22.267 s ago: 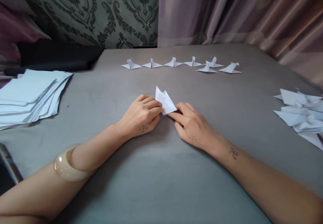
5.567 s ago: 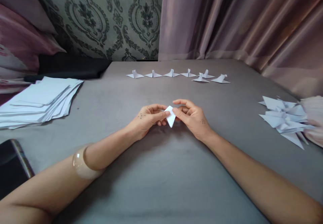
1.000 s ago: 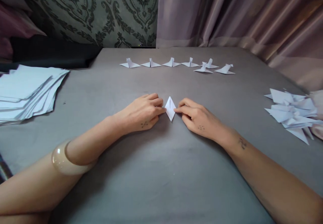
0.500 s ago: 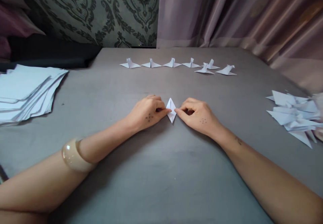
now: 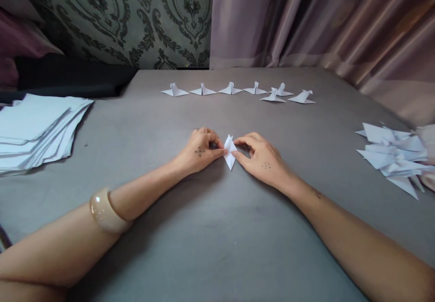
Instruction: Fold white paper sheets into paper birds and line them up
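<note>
A small white folded paper diamond (image 5: 230, 156) stands between my two hands at the middle of the table, its long points aimed toward and away from me. Its far tip looks split into two points. My left hand (image 5: 203, 149) pinches its left edge between thumb and fingers. On the other side, my right hand (image 5: 260, 157) has its thumb on the right edge, with the fingers bent behind the paper near the far tip. A wide cream bangle (image 5: 108, 211) circles my left forearm.
Several folded paper birds (image 5: 231, 89) line the table's far side. A stack of white sheets (image 5: 37, 127) lies at left, beside black cloth (image 5: 74, 77). More folded paper pieces (image 5: 396, 152) are heaped at right. A curtain (image 5: 258, 21) hangs behind the grey table (image 5: 217, 247).
The far tip of the folded paper was a single point and now appears split. My right fingers have shifted toward that tip. The view has tilted slightly.
</note>
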